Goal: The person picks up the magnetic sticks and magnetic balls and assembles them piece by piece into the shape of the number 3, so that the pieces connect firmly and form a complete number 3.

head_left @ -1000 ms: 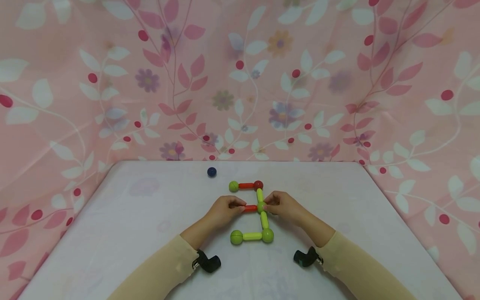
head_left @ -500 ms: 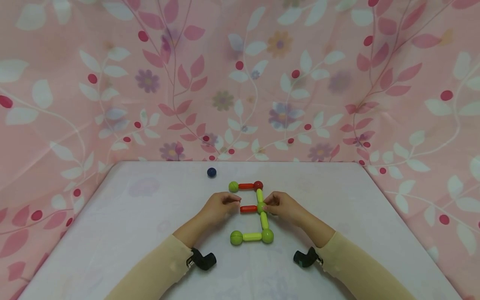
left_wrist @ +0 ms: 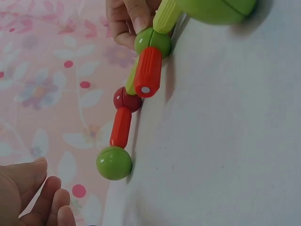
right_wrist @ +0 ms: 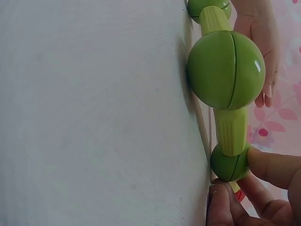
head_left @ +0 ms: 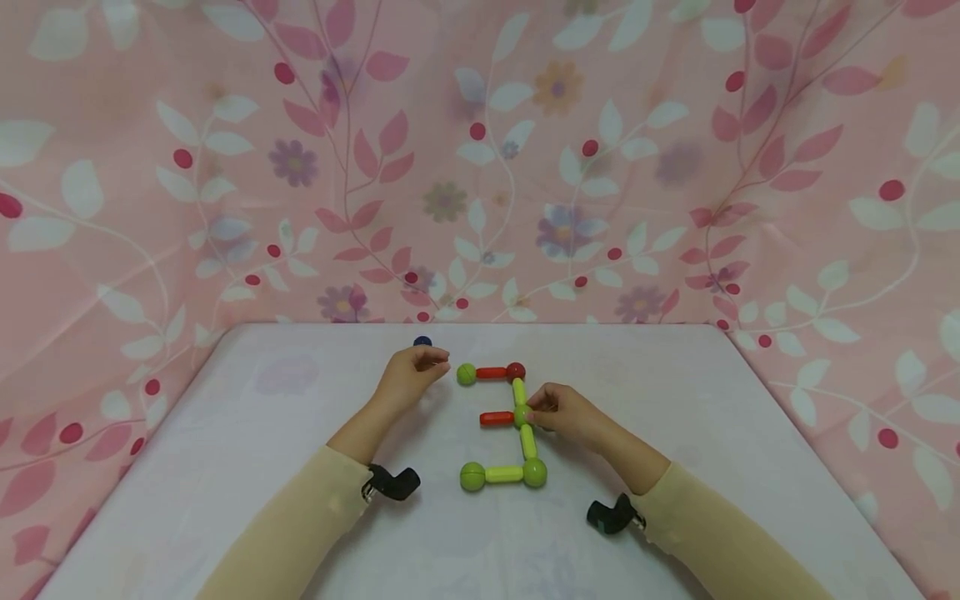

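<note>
Flat on the white table lies a figure of magnetic rods and balls. My right hand [head_left: 567,415] pinches its middle green ball [head_left: 522,416] between thumb and fingers, as the right wrist view also shows. From that ball a red rod [head_left: 497,418] points left, its far end bare with a small metal tip in the left wrist view. My left hand [head_left: 407,379] holds nothing; its fingers are loosely bent, close to a dark blue ball [head_left: 423,341] that it partly hides. Just right of the left fingertips sits the upper-left green ball [head_left: 467,374], apart from them.
The figure's top has a red rod [head_left: 491,373] and a dark red ball [head_left: 515,372]; its bottom has a yellow-green rod [head_left: 504,475] between two green balls. A pink floral cloth [head_left: 480,167] hangs behind the table's [head_left: 637,350] back edge.
My left hand has let go of the middle red rod and moved up and left toward the dark blue ball. My right hand stays on the middle green ball.
</note>
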Motion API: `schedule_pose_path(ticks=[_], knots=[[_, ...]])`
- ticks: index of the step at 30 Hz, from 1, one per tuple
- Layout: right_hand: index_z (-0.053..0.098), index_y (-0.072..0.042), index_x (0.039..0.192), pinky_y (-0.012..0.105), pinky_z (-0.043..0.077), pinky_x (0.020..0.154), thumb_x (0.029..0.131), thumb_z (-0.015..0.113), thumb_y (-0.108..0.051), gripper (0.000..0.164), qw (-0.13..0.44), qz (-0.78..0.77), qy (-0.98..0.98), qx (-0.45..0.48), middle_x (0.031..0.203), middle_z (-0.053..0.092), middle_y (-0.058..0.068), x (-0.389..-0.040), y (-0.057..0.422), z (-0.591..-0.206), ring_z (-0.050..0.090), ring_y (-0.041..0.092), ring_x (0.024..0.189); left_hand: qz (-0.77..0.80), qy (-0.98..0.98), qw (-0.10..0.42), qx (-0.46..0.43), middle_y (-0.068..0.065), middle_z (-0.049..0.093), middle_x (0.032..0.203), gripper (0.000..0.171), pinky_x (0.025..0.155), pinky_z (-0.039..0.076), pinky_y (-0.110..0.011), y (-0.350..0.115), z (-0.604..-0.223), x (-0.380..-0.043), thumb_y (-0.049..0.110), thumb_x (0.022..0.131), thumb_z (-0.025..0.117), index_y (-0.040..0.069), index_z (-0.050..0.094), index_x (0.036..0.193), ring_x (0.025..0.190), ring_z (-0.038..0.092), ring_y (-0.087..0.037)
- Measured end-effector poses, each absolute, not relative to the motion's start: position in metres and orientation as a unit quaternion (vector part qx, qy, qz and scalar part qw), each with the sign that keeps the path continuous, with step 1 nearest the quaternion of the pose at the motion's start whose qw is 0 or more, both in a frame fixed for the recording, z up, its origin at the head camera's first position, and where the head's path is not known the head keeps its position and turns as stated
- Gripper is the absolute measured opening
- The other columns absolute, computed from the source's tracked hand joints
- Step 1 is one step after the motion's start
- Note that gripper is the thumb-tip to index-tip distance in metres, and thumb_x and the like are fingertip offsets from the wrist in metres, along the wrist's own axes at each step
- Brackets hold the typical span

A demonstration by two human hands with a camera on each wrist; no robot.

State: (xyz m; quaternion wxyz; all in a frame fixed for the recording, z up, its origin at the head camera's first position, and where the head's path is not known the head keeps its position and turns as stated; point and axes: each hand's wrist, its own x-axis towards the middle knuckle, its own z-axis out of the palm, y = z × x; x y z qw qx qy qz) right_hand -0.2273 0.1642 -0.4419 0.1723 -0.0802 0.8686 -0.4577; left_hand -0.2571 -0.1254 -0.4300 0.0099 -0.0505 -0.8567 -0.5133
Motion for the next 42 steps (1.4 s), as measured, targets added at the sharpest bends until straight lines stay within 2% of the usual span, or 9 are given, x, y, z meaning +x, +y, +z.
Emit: schedule_pose_path(ticks=[7, 14, 19, 24, 31, 42], knots=[[0.065, -0.009, 0.107, 0.029, 0.050, 0.075, 0.095, 0.071, -0.016, 0.016, 0.173, -0.453, 0.872, -0.072, 0.099, 0.064, 0.003, -0.228, 0.163, -0.442, 0.057, 0.018, 0.087, -0.534, -0.843, 0.059, -0.025, -0.011, 0.069, 0.117, 0.032, 0.082, 0.052, -0.031, -0.135, -0.438, -0.275, 0.017, 0.094, 0.072, 0.001, 0.068, 0.122, 0.111, 0.062, -0.027], [0.064, -0.008, 0.108, 0.030, 0.050, 0.075, 0.095, 0.070, -0.017, 0.017, 0.177, -0.453, 0.870, -0.075, 0.100, 0.063, 0.004, -0.229, 0.164, -0.442, 0.056, 0.018, 0.087, -0.576, -0.813, 0.081, 0.024, -0.015, 0.063, 0.127, 0.038, 0.097, 0.047, -0.040, -0.142, -0.441, -0.292, 0.015, 0.093, 0.073, 0.000, 0.065, 0.126, 0.120, 0.055, -0.029], [0.065, -0.008, 0.108, 0.030, 0.050, 0.075, 0.095, 0.070, -0.016, 0.016, 0.176, -0.458, 0.868, -0.076, 0.099, 0.063, 0.004, -0.229, 0.165, -0.441, 0.056, 0.018, 0.086, -0.581, -0.809, 0.066, 0.057, -0.016, 0.055, 0.139, 0.044, 0.106, 0.042, -0.043, -0.145, -0.447, -0.305, 0.018, 0.092, 0.075, 0.003, 0.063, 0.132, 0.131, 0.047, -0.031], [0.064, -0.008, 0.108, 0.030, 0.050, 0.075, 0.095, 0.070, -0.016, 0.016, 0.178, -0.458, 0.867, -0.079, 0.099, 0.063, 0.004, -0.229, 0.165, -0.442, 0.056, 0.018, 0.087, -0.573, -0.816, 0.034, 0.072, -0.016, 0.052, 0.143, 0.048, 0.109, 0.040, -0.042, -0.147, -0.451, -0.314, 0.020, 0.093, 0.073, 0.007, 0.060, 0.137, 0.135, 0.043, -0.031], [0.064, -0.008, 0.108, 0.030, 0.050, 0.076, 0.095, 0.070, -0.016, 0.016, 0.179, -0.462, 0.865, -0.080, 0.100, 0.063, 0.004, -0.230, 0.164, -0.442, 0.056, 0.018, 0.088, -0.549, -0.833, 0.034, 0.066, -0.018, 0.054, 0.140, 0.049, 0.110, 0.038, -0.042, -0.148, -0.459, -0.321, 0.017, 0.092, 0.074, 0.006, 0.059, 0.138, 0.131, 0.046, -0.031], [0.064, -0.007, 0.108, 0.030, 0.049, 0.073, 0.095, 0.070, -0.016, 0.016, 0.183, -0.466, 0.862, -0.075, 0.099, 0.063, 0.005, -0.229, 0.165, -0.443, 0.056, 0.019, 0.085, -0.517, -0.853, 0.049, 0.049, -0.019, 0.060, 0.122, 0.041, 0.104, 0.041, -0.042, -0.147, -0.468, -0.324, 0.012, 0.092, 0.074, 0.004, 0.065, 0.131, 0.111, 0.050, -0.029]])
